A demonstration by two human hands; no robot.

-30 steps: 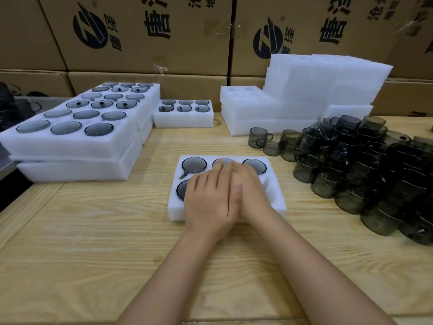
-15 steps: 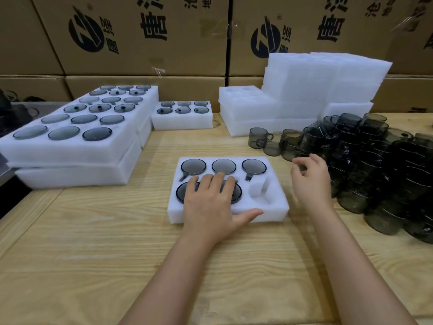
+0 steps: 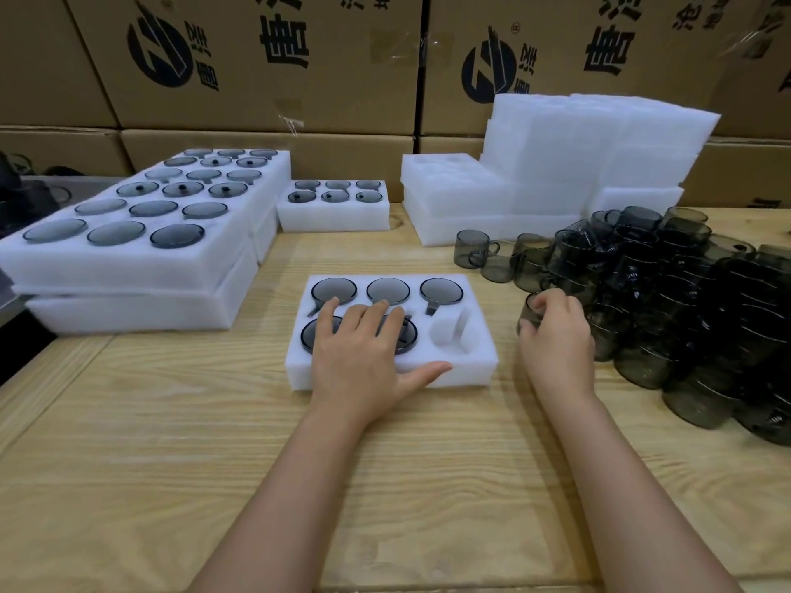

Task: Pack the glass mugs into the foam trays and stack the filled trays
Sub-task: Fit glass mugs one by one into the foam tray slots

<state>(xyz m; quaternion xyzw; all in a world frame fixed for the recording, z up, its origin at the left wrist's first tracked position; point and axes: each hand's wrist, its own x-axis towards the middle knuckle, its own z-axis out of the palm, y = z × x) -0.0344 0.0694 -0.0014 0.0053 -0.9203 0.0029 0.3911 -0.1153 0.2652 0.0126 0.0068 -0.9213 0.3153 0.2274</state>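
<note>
Ideally the right hand (image 3: 556, 336), curled round a mug (image 3: 528, 312), seats it squarely in the empty pocket (image 3: 453, 333) while the flat, open left hand (image 3: 357, 357) steadies the tray (image 3: 471, 370).

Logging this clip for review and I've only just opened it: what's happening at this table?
A person is packing smoky glass mugs into a white foam tray on a wooden table. The left hand rests flat on the tray, over the two front mugs. The right hand grips a loose mug at the edge of the pile to the right. Five pockets hold mugs; the front right pocket is empty. Filled trays sit stacked at the left.
</note>
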